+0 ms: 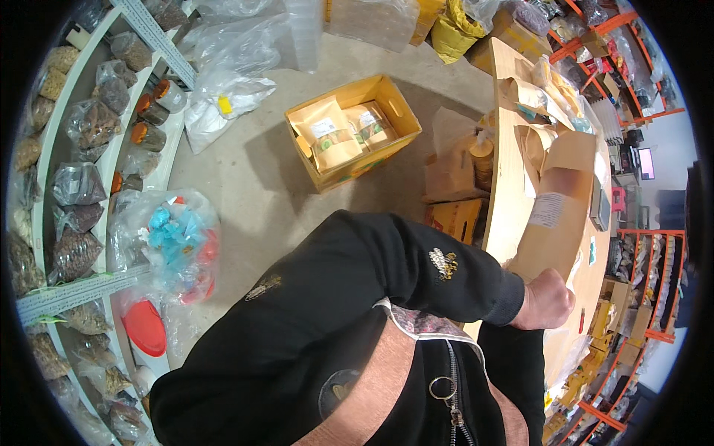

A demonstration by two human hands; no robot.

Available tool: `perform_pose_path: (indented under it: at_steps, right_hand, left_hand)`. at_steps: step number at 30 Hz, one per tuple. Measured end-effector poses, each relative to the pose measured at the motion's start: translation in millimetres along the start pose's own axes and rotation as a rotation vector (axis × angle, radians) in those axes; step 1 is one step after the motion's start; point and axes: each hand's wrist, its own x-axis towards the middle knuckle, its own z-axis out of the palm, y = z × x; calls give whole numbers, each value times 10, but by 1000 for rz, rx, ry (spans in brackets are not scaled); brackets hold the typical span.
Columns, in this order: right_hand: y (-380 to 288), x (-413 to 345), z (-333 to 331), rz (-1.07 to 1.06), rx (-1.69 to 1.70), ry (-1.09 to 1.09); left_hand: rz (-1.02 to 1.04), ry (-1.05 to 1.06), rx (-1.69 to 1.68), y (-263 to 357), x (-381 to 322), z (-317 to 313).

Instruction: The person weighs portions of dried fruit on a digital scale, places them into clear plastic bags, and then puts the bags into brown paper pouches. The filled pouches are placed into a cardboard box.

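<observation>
My left hand point(544, 301) is closed in a fist at the near end of a long kraft paper bag point(558, 228) on the wooden table, and appears to grip its edge. The bag bears a white printed label and has a folded far end. My right hand is out of view; only its black sleeve shows beside my body. More kraft pouches point(532, 95) lie at the table's far end. On the floor, an open yellow cardboard box point(385, 153) holds kraft pouches point(333, 142) with labels and clear windows.
The wooden table point(502, 167) runs along my right, with a dark flat device point(599, 207) and a red pen-like item point(582, 320) on it. Cartons point(454, 220) stand beneath. Shelves point(67, 111) with bagged goods and jars line the left, beside a plastic bag of waste point(173, 240).
</observation>
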Motion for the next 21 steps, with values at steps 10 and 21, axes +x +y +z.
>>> perform_pose_path:
  at_steps: [10,21]
  right_hand:
    - [-65,-171,55,27,-68,-106]
    - [119,-1101,306,138,-193,-432]
  left_hand:
    - [-339,-140,-412,-229,-361,-55]
    - [-82,-852,-395,-51,-862,310]
